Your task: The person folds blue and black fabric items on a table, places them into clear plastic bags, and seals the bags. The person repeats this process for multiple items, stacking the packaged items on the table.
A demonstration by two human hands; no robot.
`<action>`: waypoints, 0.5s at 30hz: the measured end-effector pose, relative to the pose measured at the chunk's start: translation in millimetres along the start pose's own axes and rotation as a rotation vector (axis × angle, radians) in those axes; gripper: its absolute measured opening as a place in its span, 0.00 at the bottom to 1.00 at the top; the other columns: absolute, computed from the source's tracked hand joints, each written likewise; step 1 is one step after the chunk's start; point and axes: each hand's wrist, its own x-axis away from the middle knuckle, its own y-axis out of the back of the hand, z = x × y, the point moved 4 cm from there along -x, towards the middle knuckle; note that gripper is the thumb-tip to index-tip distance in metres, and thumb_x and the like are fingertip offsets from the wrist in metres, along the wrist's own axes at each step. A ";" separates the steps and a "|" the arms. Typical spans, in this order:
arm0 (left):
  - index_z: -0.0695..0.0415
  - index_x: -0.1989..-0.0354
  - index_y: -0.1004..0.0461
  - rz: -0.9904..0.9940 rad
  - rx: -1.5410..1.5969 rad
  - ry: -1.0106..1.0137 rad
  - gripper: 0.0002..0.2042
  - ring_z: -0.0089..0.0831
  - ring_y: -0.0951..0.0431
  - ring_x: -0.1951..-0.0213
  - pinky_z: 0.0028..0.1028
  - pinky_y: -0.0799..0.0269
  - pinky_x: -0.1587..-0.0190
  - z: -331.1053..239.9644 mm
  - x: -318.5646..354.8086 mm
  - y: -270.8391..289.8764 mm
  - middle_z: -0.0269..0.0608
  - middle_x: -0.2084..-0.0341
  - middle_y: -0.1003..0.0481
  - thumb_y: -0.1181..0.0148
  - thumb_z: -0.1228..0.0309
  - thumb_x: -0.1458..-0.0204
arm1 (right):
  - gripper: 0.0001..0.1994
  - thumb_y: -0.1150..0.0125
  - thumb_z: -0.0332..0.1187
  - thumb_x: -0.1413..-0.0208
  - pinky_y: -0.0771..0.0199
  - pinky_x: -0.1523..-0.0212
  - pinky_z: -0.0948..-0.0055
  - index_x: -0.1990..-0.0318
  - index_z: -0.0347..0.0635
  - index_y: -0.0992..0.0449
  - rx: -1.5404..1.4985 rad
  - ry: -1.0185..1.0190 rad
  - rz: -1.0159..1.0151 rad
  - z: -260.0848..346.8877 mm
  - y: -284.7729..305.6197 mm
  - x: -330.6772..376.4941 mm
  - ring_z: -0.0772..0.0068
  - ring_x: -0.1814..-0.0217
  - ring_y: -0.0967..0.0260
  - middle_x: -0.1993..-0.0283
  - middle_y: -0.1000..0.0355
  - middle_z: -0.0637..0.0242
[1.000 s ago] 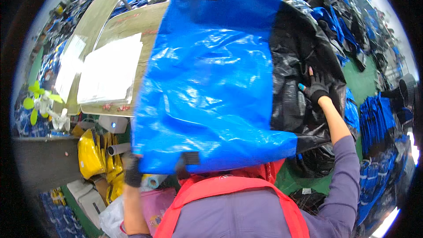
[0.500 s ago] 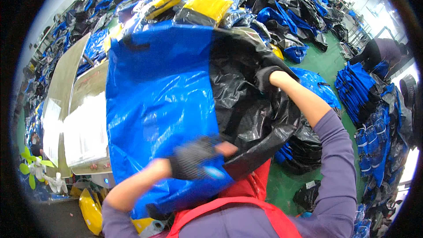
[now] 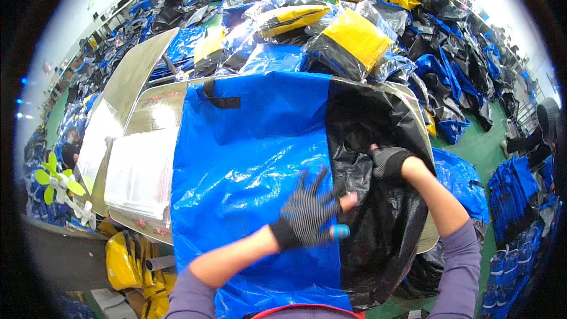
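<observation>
A large glossy bag, blue on the left and black on the right, lies spread over the table in front of me. A black strap shows near its far left corner. My left hand, in a striped grey-black glove with bare thumb tip and a blue band on one finger, is over the blue part near the seam, fingers spread. On the black part, my right hand in a matching glove is closed on the crumpled material; its fingertips are partly hidden.
Left of the bag, a stack of clear plastic sleeves rests on the tabletop. A small green fan stands at the left. Packed yellow-and-black bags are heaped beyond the table. Folded blue bags stand at the right.
The bag has come down flatter onto the table, uncovering its far strap. My left hand has spread its fingers and shifted right; my right hand is lower and nearer on the black part.
</observation>
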 end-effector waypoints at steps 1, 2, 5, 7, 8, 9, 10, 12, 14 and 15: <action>0.41 0.37 0.38 -0.086 -0.432 -0.015 0.34 0.60 0.45 0.36 0.61 0.54 0.38 20.5 -4.7 8.1 0.54 0.37 0.42 0.50 0.38 0.50 | 0.40 0.41 0.44 0.52 0.37 0.43 0.50 0.32 0.40 0.49 0.055 0.062 -0.180 12.8 1.0 1.0 0.47 0.44 0.34 0.44 0.33 0.45; 0.40 0.35 0.40 0.026 -0.361 -0.021 0.35 0.63 0.50 0.35 0.64 0.60 0.38 37.4 -11.4 -3.2 0.53 0.35 0.45 0.50 0.38 0.51 | 0.38 0.44 0.46 0.50 0.48 0.36 0.48 0.32 0.43 0.48 -0.091 0.264 -0.273 24.3 -3.0 0.2 0.47 0.35 0.43 0.37 0.41 0.47; 0.40 0.38 0.38 0.080 -0.362 0.023 0.36 0.57 0.49 0.34 0.65 0.64 0.37 90.8 -11.7 -14.4 0.48 0.36 0.42 0.46 0.38 0.56 | 0.41 0.49 0.59 0.48 0.70 0.31 0.41 0.31 0.46 0.51 -0.059 -0.072 -0.553 -6.1 -25.6 -13.0 0.42 0.27 0.59 0.30 0.52 0.47; 0.42 0.42 0.33 0.007 -0.486 0.139 0.31 0.49 0.44 0.35 0.61 0.59 0.36 146.5 7.6 24.1 0.47 0.39 0.37 0.42 0.45 0.55 | 0.41 0.54 0.60 0.46 0.72 0.30 0.41 0.31 0.44 0.50 0.066 -0.224 -0.412 -35.0 -51.0 -25.8 0.48 0.25 0.64 0.29 0.54 0.51; 0.43 0.43 0.31 -0.103 -0.592 0.297 0.27 0.49 0.42 0.36 0.56 0.55 0.36 181.2 25.5 60.1 0.47 0.40 0.37 0.43 0.51 0.54 | 0.41 0.54 0.61 0.46 0.73 0.30 0.41 0.31 0.44 0.50 0.035 -0.106 -0.516 -37.5 -57.9 -27.0 0.49 0.25 0.64 0.29 0.54 0.51; 0.46 0.45 0.30 -0.215 -0.403 0.482 0.25 0.48 0.41 0.37 0.52 0.52 0.36 223.6 43.1 101.4 0.48 0.40 0.36 0.45 0.53 0.53 | 0.41 0.54 0.61 0.46 0.73 0.31 0.40 0.31 0.43 0.50 0.094 -0.115 -0.540 -43.6 -63.5 -29.2 0.49 0.25 0.65 0.29 0.54 0.51; 0.47 0.40 0.34 -0.218 -0.867 0.601 0.29 0.48 0.43 0.36 0.53 0.54 0.35 254.4 63.5 139.6 0.49 0.39 0.38 0.46 0.53 0.52 | 0.41 0.54 0.61 0.46 0.73 0.31 0.40 0.31 0.44 0.50 0.050 -0.073 -0.565 -48.9 -65.5 -30.5 0.48 0.25 0.65 0.29 0.54 0.51; 0.58 0.36 0.43 -0.554 -1.325 0.715 0.33 0.55 0.43 0.37 0.44 0.49 0.36 308.9 88.0 209.5 0.57 0.41 0.38 0.47 0.55 0.49 | 0.41 0.54 0.60 0.46 0.73 0.30 0.42 0.31 0.44 0.50 0.060 -0.043 -0.545 -51.0 -67.5 -31.8 0.48 0.25 0.65 0.29 0.54 0.51; 0.59 0.41 0.39 -0.979 -0.836 0.818 0.29 0.58 0.32 0.46 0.44 0.36 0.44 364.2 100.2 257.5 0.59 0.47 0.32 0.54 0.50 0.44 | 0.42 0.54 0.62 0.46 0.73 0.31 0.39 0.30 0.45 0.52 0.041 -0.060 -0.539 -48.7 -65.8 -30.8 0.48 0.25 0.66 0.27 0.57 0.51; 0.59 0.45 0.36 -0.822 -0.497 0.870 0.28 0.55 0.28 0.51 0.44 0.32 0.50 394.8 92.1 269.3 0.59 0.55 0.27 0.55 0.48 0.44 | 0.43 0.54 0.63 0.46 0.73 0.31 0.37 0.30 0.45 0.53 0.037 -0.046 -0.509 -47.8 -65.9 -30.8 0.48 0.25 0.66 0.27 0.59 0.52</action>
